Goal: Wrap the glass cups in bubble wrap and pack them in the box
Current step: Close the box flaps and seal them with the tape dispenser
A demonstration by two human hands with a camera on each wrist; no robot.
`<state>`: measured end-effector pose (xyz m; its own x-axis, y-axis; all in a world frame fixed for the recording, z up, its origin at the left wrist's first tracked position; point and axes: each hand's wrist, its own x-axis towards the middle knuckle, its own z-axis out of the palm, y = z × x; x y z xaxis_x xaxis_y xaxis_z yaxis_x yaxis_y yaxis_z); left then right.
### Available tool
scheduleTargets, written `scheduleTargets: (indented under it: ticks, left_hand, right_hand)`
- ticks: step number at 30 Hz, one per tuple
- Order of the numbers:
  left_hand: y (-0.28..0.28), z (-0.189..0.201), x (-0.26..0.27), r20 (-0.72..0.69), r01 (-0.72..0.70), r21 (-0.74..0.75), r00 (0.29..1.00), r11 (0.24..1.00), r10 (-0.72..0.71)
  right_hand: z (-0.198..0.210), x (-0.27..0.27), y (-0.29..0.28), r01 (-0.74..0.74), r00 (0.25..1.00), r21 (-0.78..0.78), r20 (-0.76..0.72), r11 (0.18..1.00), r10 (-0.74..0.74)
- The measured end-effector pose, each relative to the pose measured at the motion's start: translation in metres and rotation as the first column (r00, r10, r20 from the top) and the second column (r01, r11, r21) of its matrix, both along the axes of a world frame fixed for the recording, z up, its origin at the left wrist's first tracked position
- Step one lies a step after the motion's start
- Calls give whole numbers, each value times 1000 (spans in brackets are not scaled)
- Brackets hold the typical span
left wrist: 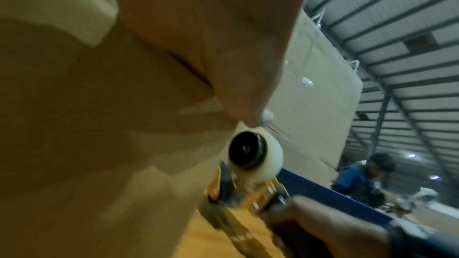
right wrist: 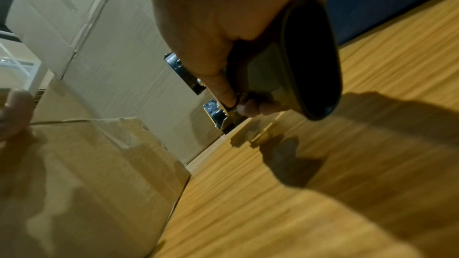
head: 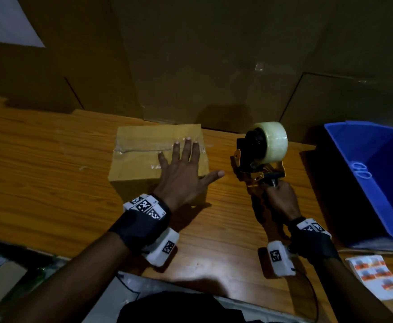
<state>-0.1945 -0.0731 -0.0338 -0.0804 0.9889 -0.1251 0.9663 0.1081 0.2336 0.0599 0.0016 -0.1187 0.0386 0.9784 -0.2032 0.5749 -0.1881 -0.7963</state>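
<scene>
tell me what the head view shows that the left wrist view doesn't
Only the head view shows the flat open left hand resting on the taped top of the brown cardboard box, plus the sheet of orange stickers on the wooden table. Only the left wrist view shows a person in blue and a slatted metal roof. Both show the right hand gripping the yellow tape dispenser and the blue plastic bin.

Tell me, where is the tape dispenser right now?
In the head view the tape dispenser is held up in the right hand, just right of the cardboard box and left of the blue bin.
</scene>
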Motion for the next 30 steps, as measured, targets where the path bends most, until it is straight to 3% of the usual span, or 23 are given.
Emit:
scheduleTargets:
  ticks: [4,8,11,15,21,26,30]
  left_hand:
    - [1,5,-10,10,99,-24,995,995,-99]
    - [-4,-2,-22,-42,282,81,959,956,-279]
    - [-19,-9,-19,141,340,259,913,904,-383]
    - [-30,-4,-6,267,259,413,882,873,-388]
    - [-9,31,-18,453,196,204,850,959,-270]
    - [14,46,-33,731,194,96,652,976,-201]
    - [16,61,-34,943,228,61,305,972,-131]
  right_hand:
    - [-2,-3,-1,-48,999,-7,4,999,48]
    - [-1,-5,-6,-73,997,0,-4,997,73]
    - [7,-4,-8,-65,997,-11,-43,998,65]
    - [28,-6,-17,-68,983,-4,-173,998,67]
    - [93,-20,-41,-43,946,-7,-322,999,39]
    - [145,-38,-72,-22,915,-52,-405,998,-1]
    - [169,-60,-98,-49,880,-97,-476,994,-3]
